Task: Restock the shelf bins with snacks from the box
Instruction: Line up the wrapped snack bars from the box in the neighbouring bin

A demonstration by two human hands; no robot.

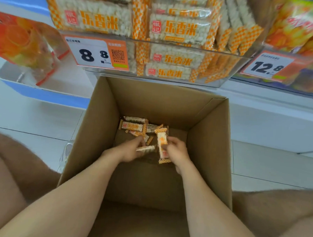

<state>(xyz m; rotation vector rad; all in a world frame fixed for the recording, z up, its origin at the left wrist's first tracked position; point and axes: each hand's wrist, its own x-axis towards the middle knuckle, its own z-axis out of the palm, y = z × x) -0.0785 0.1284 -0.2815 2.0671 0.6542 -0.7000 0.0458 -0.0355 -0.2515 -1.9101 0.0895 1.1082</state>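
Note:
An open cardboard box [101,126] stands on the floor below the shelf. Several orange-and-white rice snack bars [133,126] lie at its bottom, toward the far side. Both my arms reach down into the box. My left hand [130,150] grips one snack bar [146,148] that sticks out to the right. My right hand [177,152] holds another snack bar [162,146] upright by its side. Above the box, a clear shelf bin [232,68] is filled with the same snack bars [178,29].
A price tag reading 8.8 [95,54] hangs on the bin's front. A neighbouring bin with a 12.8 tag [267,66] holds yellow packs at right. An orange package [24,39] sits in a tray at left. My bare knees flank the box on the white tiled floor.

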